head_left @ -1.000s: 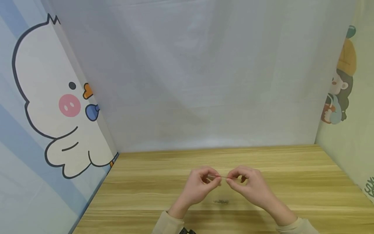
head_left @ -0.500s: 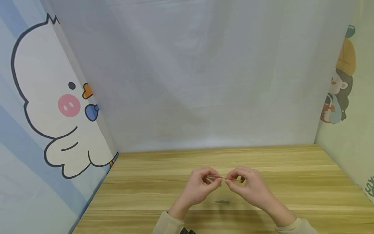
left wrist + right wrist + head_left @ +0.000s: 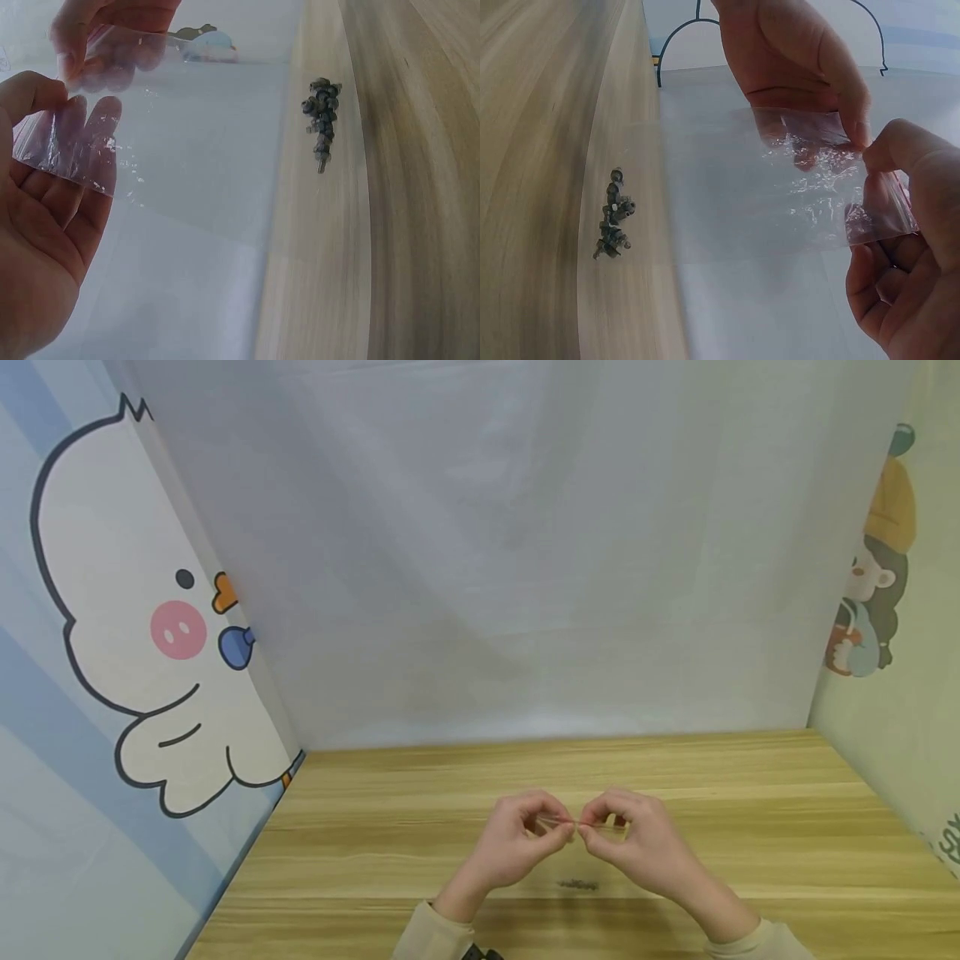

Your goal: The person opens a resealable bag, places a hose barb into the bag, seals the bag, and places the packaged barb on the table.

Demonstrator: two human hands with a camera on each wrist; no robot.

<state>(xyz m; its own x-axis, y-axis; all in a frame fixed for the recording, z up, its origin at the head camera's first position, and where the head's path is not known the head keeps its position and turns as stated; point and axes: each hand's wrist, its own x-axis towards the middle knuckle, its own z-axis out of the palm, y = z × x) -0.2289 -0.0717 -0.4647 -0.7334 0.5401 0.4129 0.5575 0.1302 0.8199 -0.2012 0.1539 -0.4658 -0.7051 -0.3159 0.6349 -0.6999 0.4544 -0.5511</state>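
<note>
A clear zip-lock bag with a red line along its top hangs between my hands. At its bottom lies a cluster of small dark metal parts, seemingly screws or bolts. My left hand pinches the bag's top edge between thumb and fingers. From the other side my right hand pinches the same edge, its fingertips close beside the left ones. Other fingers of both hands show through the clear plastic in the wrist views. I cannot tell whether the bag's mouth is sealed.
A wood-grain table spreads beneath the hands. Behind it hangs a plain pale curtain. Cartoon-printed sheets flank it, with a white bird on the left and a child figure on the right.
My fingertips have come closer together along the bag's top edge, the left hand shifting slightly right. The cluster of metal parts hangs slightly lower and farther right.
</note>
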